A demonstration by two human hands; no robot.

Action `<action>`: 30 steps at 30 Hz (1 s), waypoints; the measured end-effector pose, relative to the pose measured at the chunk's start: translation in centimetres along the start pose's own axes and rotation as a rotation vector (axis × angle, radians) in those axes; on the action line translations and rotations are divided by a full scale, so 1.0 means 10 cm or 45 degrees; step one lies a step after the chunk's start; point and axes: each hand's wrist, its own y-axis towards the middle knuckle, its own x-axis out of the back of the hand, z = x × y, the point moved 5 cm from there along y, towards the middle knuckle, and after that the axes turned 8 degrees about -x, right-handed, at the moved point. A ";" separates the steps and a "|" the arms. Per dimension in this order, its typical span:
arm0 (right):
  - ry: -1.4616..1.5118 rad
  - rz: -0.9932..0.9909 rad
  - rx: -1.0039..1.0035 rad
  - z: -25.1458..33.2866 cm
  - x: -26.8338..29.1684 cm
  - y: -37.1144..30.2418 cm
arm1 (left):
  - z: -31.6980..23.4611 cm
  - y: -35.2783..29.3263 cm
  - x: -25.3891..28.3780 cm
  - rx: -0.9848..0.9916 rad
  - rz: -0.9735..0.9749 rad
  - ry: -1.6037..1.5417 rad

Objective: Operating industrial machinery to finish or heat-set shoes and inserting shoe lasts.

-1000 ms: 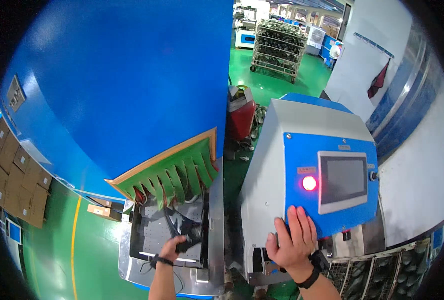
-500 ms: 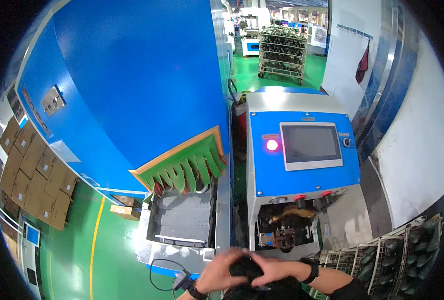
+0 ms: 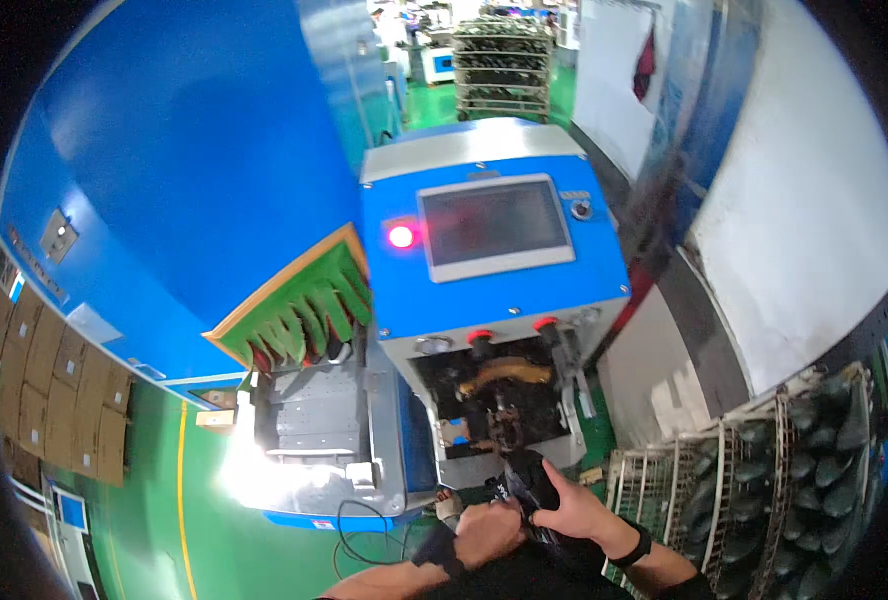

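A black shoe (image 3: 532,482), partly covered by my hands, is held low in front of me, just before the open front of a blue and grey machine (image 3: 396,290). My right hand (image 3: 576,512) wraps its right side, thumb and fingers curved around it. Against its left side is my left hand (image 3: 488,532), with fingers curled closed on its edge. Inside the machine's opening, beyond the shoe, are a curved brass-coloured band (image 3: 509,374) and dark metal parts (image 3: 505,428).
On the left, a conveyor bed (image 3: 314,410) leads under green curtain strips (image 3: 289,325) into a large blue cabinet (image 3: 204,150). A wire rack (image 3: 679,490) of dark shoe lasts stands close on the right. Stacked cartons (image 3: 64,390) are far left; a loose black cable (image 3: 369,512) hangs near my left arm.
My view has shifted, so the machine appears nearer and further left. Both hands have moved toward its opening with the shoe, and my left fingers have closed more tightly.
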 end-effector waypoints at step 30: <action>-0.684 -0.446 -0.118 0.98 0.06 1.30 | 1.70 -0.83 -0.58 0.448 -0.191 -0.770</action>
